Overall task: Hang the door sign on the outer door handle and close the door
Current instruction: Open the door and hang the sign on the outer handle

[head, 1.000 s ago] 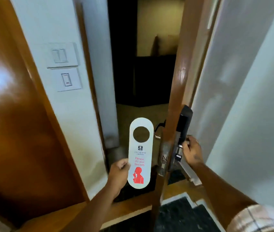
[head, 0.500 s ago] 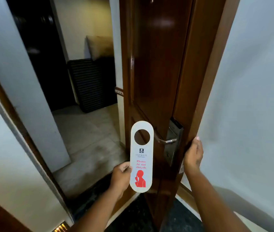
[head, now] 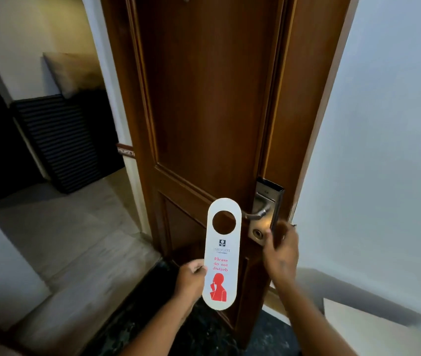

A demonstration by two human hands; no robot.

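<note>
Doorway, wooden door ajar.
Left hand pinches sign upright, hole level with handle; right hand, blurred, grip unclear, beside lock.

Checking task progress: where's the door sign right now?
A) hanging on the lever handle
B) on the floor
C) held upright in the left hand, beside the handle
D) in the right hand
C: the left hand pinches the door sign by its edge; its hole is empty, just left of the lever handle.
</note>
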